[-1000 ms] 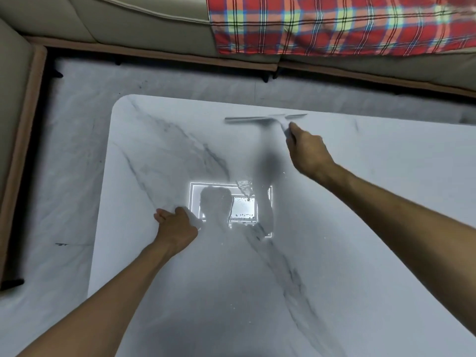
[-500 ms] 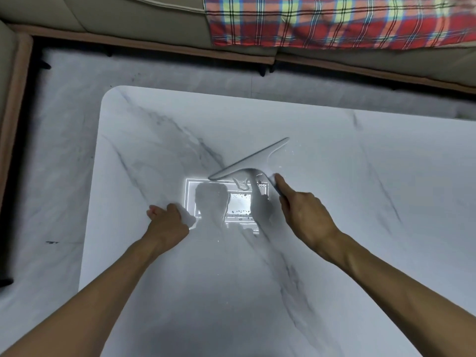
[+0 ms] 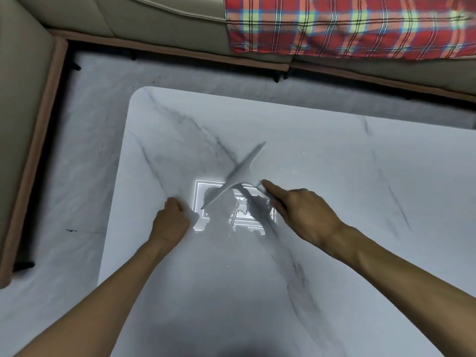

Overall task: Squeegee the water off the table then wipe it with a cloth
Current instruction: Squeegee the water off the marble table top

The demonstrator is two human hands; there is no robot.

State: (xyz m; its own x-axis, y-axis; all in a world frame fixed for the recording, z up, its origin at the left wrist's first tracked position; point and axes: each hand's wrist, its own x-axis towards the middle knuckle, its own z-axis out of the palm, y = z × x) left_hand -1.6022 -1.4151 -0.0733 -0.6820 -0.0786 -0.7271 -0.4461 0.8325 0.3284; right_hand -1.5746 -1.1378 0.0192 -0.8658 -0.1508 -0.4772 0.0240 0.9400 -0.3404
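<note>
One beige sofa [image 3: 167,16] runs along the far and left sides, with one red plaid blanket [image 3: 334,27] on it. One white marble desk [image 3: 334,163] sits below you, and both of your hands are on it. Your right hand [image 3: 306,215] grips the handle of the one squeegee [image 3: 239,173], index finger stretched along it. The blade is blurred and slants across mid-desk, just beside one small water puddle [image 3: 239,210]. Your left hand [image 3: 171,222] is curled round one pale cloth [image 3: 194,218], mostly hidden, near the blade's lower end.

squeegee [image 3: 239,173] apparently on table [image 3: 334,163], water [image 3: 240,215] just before it, sofa [image 3: 167,19] behind, blanket [image 3: 347,27] on sofa
</note>
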